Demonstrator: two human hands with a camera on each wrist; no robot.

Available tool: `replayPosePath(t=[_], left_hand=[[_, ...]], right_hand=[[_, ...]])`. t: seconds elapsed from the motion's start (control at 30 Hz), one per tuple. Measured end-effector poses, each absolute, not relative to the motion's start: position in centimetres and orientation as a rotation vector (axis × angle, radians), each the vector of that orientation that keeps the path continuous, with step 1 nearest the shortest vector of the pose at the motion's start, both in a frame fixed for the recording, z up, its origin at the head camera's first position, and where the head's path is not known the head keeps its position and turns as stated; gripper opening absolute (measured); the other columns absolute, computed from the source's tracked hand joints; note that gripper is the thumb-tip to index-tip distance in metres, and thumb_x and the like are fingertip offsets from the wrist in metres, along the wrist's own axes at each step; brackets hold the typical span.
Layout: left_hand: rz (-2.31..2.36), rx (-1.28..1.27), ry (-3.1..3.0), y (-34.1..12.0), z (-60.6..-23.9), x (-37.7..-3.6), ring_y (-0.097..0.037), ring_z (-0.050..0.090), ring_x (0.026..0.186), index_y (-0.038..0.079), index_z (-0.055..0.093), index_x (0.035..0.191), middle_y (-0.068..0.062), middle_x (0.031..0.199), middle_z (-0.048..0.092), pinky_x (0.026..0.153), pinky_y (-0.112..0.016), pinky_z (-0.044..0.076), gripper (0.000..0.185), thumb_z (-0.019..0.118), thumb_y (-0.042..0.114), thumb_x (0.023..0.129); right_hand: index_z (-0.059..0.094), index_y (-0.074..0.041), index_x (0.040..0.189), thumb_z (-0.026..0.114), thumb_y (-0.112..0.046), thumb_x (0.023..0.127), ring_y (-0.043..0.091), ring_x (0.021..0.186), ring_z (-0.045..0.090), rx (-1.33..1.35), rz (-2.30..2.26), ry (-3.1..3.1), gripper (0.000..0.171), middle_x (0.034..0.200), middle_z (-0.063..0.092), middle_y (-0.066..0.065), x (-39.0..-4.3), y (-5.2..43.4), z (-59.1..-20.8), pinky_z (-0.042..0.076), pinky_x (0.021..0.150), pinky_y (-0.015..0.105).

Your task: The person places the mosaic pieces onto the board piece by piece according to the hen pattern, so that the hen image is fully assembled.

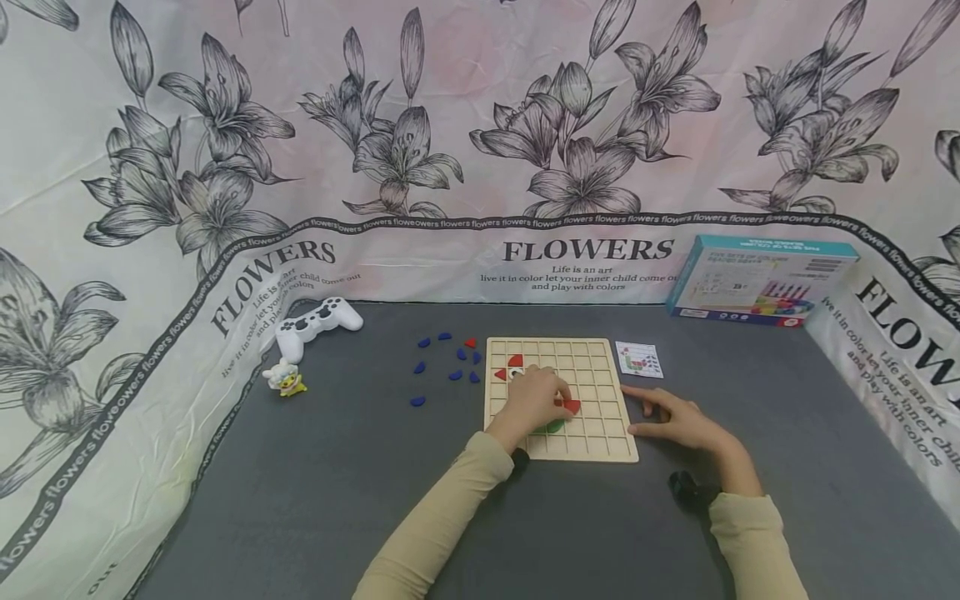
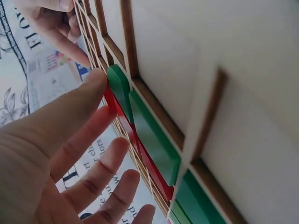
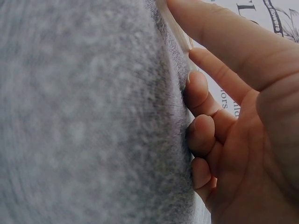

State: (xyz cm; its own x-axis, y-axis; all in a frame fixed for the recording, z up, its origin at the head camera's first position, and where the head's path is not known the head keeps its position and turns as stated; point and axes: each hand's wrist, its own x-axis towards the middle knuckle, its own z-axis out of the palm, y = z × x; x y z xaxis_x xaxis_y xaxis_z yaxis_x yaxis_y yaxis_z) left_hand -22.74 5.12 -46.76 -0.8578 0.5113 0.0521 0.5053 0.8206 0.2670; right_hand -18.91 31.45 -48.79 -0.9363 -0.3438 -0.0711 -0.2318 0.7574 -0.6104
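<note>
Apparently, the step in hand is seating a red piece [image 1: 572, 407] on the gridded wooden board [image 1: 600, 358], just beside green pieces [image 2: 154, 135]. The left hand [image 1: 534, 398] brings thumb and forefinger close together at that red piece, its other fingers loosely spread; whether they pinch it or merely press cannot be told. The right hand [image 1: 675, 419] grips nothing, thumb and forefinger stretched to the board's right edge, remaining fingers curled by the tabletop [image 1: 300, 500]. Light, steady contact there should keep the board from sliding. The red piece is best squared inside the raised lines, then pressed down evenly, without nudging the green ones. Checking its angle against the printed card [image 1: 639, 360] would help.
</note>
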Motion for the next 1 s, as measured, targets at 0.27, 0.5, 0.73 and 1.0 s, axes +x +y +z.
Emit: replayPosePath(t=[0.27, 0.5, 0.73, 1.0], left_hand=[[0.422, 0.809, 2.996, 5.2, -46.6, -22.7, -0.011, 0.044, 0.072, 0.027, 0.073, 0.090, 0.008, 0.085, 0.058, 0.056, -0.024, 0.034, 0.027, 0.076, 0.046, 0.071], [0.451, 0.794, 2.981, 5.1, -46.5, -22.6, -0.011, 0.046, 0.074, 0.027, 0.074, 0.091, 0.008, 0.088, 0.061, 0.060, -0.027, 0.038, 0.027, 0.077, 0.044, 0.071], [0.463, 0.786, 2.981, 4.7, -46.4, -22.7, -0.012, 0.049, 0.077, 0.027, 0.074, 0.094, 0.008, 0.094, 0.064, 0.066, -0.031, 0.042, 0.028, 0.076, 0.044, 0.072], [0.604, 0.732, 2.977, 2.7, -45.1, -23.8, -0.017, 0.057, 0.084, 0.022, 0.073, 0.101, 0.003, 0.097, 0.066, 0.063, -0.028, 0.043, 0.024, 0.073, 0.032, 0.078]], right_hand=[[0.045, -0.019, 0.138, 0.070, -0.041, 0.079, 0.008, 0.062, 0.035, -0.444, -0.929, 2.771, 0.067, 0.087, 0.042, -0.001, -19.0, 31.6, -48.9, 0.025, 0.056, 0.026], [0.045, -0.019, 0.138, 0.070, -0.041, 0.080, 0.008, 0.062, 0.035, -0.436, -0.923, 2.770, 0.067, 0.087, 0.042, -0.001, -19.0, 31.5, -48.8, 0.025, 0.056, 0.026], [0.045, -0.019, 0.138, 0.070, -0.040, 0.080, 0.008, 0.060, 0.035, -0.443, -0.940, 2.760, 0.067, 0.087, 0.043, 0.000, -18.9, 31.5, -48.8, 0.025, 0.055, 0.027], [0.045, -0.019, 0.138, 0.070, -0.040, 0.080, 0.008, 0.060, 0.035, -0.435, -0.937, 2.765, 0.067, 0.088, 0.043, -0.001, -18.9, 31.5, -48.8, 0.025, 0.056, 0.026]])
